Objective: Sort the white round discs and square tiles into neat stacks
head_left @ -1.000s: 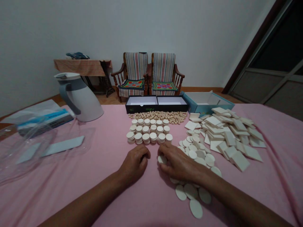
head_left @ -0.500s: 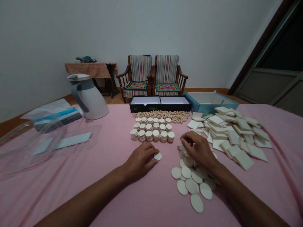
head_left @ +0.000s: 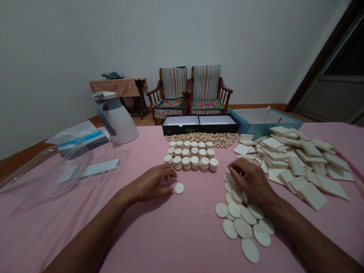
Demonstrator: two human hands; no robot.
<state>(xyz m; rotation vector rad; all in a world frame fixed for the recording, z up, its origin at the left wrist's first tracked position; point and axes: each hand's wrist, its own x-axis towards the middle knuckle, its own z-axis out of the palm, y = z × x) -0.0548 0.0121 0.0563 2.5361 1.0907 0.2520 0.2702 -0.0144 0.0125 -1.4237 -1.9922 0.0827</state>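
Lying flat on a pink-covered desk (head_left: pixel 184 231), a single round white disc (head_left: pixel 179 188), thin and plain-faced, rests just beyond the fingertips of a person's left hand (head_left: pixel 152 182), which is unclenched, thumb and fingers parted. On the other side, the right hand (head_left: pixel 251 180) bends its fingers over a spill of loose discs (head_left: pixel 234 209), pale, flat and overlapping; whether it pinches one cannot be told from this view. Ahead of the hands, similar white discs rise in three rows of six short stacks (head_left: pixel 195 163), round faces up, some slightly uneven at the sides. Open room runs from the single disc toward the near side of the desk and across to the loose discs, with a narrower strip before the front row. A heap of pale square tiles (head_left: pixel 296 166) hems in the right hand's outer side. Small tan pieces (head_left: pixel 203 138) form a band behind the stacks, backed by a black two-part tray (head_left: pixel 182 131) and a blue box (head_left: pixel 257 129) near the far edge. A grey-and-white jug (head_left: pixel 122 123) stands at left near that edge
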